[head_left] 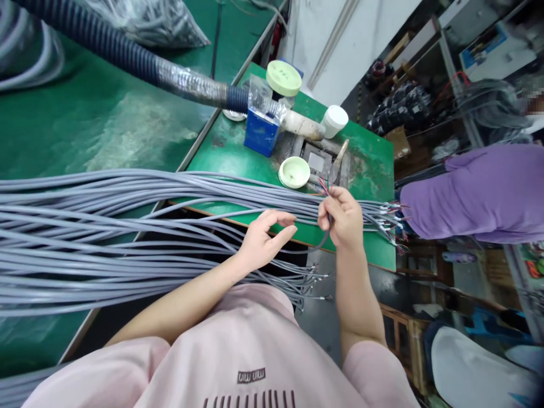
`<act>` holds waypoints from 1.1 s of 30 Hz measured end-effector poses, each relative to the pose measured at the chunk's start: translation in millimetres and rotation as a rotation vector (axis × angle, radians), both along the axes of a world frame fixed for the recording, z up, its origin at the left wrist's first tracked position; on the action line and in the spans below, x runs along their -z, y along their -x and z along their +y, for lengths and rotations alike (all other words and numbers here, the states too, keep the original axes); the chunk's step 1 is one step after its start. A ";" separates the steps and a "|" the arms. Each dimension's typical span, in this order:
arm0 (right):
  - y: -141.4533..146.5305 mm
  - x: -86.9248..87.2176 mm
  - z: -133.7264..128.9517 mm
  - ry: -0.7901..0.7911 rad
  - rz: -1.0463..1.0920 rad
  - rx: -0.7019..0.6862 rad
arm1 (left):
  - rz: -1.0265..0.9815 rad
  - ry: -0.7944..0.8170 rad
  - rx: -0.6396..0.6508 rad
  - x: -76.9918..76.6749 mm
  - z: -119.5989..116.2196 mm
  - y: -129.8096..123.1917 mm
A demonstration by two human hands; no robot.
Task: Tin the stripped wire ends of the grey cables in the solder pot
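Observation:
A grey cable with fanned coloured wires (323, 186) at its end is pinched in my right hand (342, 218), beside the solder pot (318, 161). Over the cables, my left hand (268, 235) is open, its thumb and fingers apart, with nothing in it. Many long grey cables (204, 190) run from the left across the green table (369, 170), their stripped ends at its right edge. A second bundle (178, 266) hangs nearer my body. Behind my right hand sits a small pale green dish (294, 172).
A dark ribbed hose (114, 51) reaches a blue box (260, 131) at the back. Near it stand a round yellow-green lid (284, 78) and a white jar (335, 121). A person in purple (476, 192) is at the right, near crowded shelves.

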State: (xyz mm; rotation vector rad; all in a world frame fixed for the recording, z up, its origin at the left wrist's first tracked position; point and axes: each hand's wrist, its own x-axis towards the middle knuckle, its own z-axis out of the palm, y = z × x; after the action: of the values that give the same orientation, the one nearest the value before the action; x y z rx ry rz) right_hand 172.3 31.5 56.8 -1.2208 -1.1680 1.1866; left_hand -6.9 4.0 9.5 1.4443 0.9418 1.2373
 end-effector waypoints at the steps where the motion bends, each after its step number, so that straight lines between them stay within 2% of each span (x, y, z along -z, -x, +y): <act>1: -1.8 -1.4 12.8 0.034 0.011 -0.030 | 0.057 -0.044 0.002 3.2 2.2 1.5; 5: -4.1 1.8 54.5 0.159 0.004 -0.108 | 0.259 -0.206 0.012 17.1 5.4 2.6; 9: -1.3 5.9 73.9 0.201 -0.076 -0.114 | 0.401 -0.371 0.029 27.4 3.0 -0.4; 15: 1.8 4.3 80.0 0.241 -0.192 -0.110 | 0.485 -0.479 0.015 33.5 2.2 -2.7; 25: 2.1 6.5 86.7 0.271 -0.249 -0.106 | 0.482 -0.508 0.007 34.4 2.6 -2.8; 30: -2.0 1.6 84.3 0.234 -0.245 -0.097 | 0.486 -0.503 0.014 33.9 2.9 -2.5; 33: -14.3 -5.8 85.8 0.173 -0.202 -0.028 | 0.487 -0.499 0.021 33.7 3.1 -2.5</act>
State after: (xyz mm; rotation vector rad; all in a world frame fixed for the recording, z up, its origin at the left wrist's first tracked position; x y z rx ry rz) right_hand 186.5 117.3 62.7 -1.4869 -1.2535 1.2270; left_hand -4.4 7.1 -24.3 2.2138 0.9646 1.1742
